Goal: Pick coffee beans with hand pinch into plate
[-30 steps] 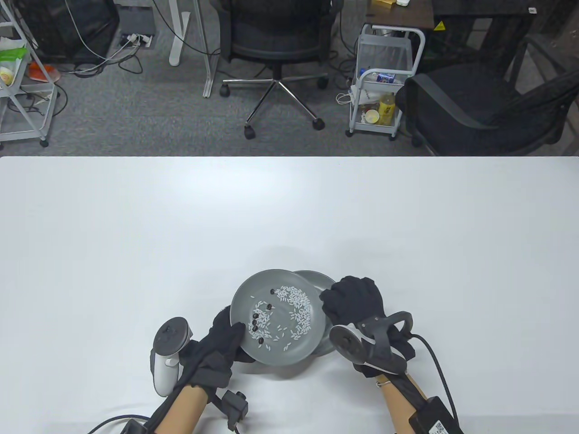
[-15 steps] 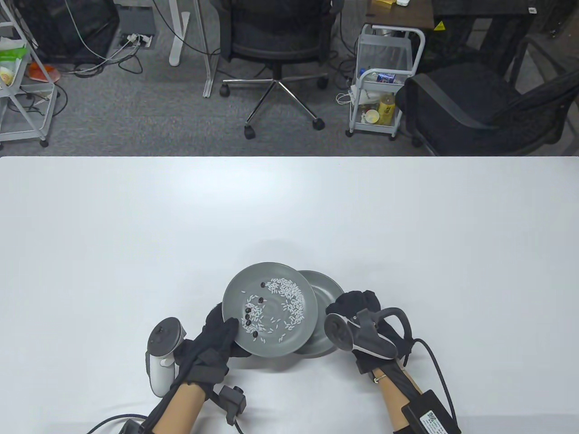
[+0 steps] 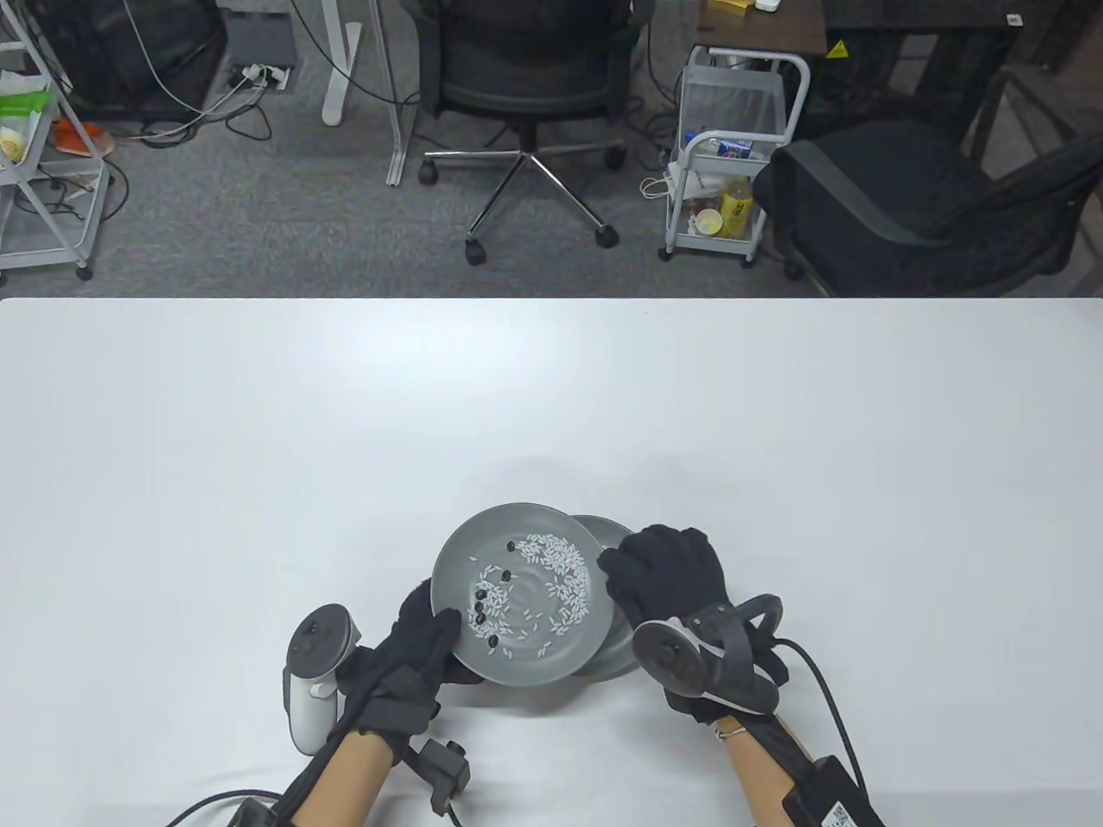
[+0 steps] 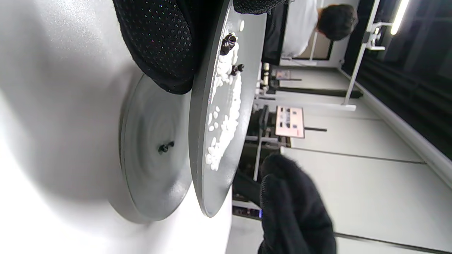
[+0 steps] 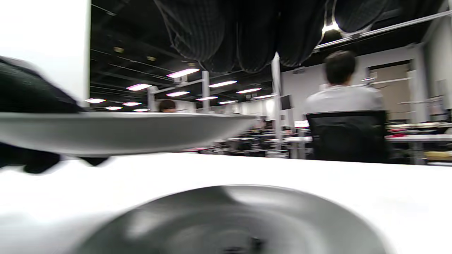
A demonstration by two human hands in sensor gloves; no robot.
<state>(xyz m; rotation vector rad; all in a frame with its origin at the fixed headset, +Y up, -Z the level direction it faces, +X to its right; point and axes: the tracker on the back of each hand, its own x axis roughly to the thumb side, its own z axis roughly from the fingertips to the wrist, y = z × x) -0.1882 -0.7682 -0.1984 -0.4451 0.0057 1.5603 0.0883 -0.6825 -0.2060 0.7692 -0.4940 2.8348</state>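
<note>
Plate (image 3: 551,642) with beans level, held by left hand (image 3: 422,637).

Your left hand (image 3: 418,650) holds the grey round plate of white rice grains and dark coffee beans (image 3: 522,594) lifted above the white table (image 3: 258,448), and it overhangs most of the second grey plate (image 3: 622,648) lying beneath. That lower plate is reachable only along its right edge, where your right hand (image 3: 668,573) hovers. The gap between the plates shows in the left wrist view. Far, left and right table areas are open for passing.
</note>
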